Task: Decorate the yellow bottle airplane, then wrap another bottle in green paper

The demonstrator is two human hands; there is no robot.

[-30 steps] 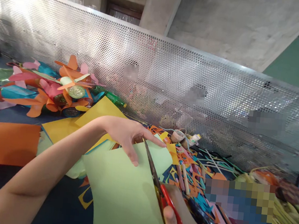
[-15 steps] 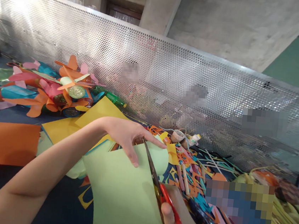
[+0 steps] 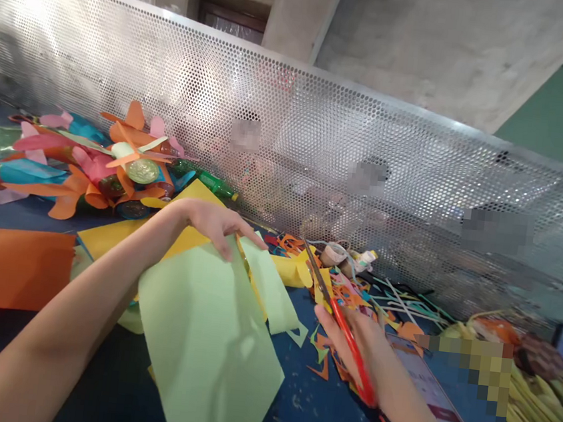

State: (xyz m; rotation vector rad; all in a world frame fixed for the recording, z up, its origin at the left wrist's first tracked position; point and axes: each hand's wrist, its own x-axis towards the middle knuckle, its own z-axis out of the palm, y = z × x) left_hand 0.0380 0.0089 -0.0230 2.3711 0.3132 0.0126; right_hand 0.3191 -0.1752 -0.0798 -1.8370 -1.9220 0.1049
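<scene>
My left hand grips the top of a light green paper sheet, its thumb on the near face. A narrower green strip hangs under its fingertips, with a gap between it and the large sheet along most of its length. To the right, my right hand is closed around red-handled scissors. Their blades look nearly together, point up and away, and stand apart from the paper. A shadow of the scissors falls on the sheet. Yellow paper lies behind my left hand.
Bottles with orange, pink and blue paper petals pile up at the left. Orange paper lies nearer. Paper scraps and a phone-like device are at the right. A perforated metal panel stands behind, with people beyond.
The scissors have come off the green paper and moved right and up. A strip now hangs separated from the large sheet. My left hand has moved left and slightly up with the paper.
</scene>
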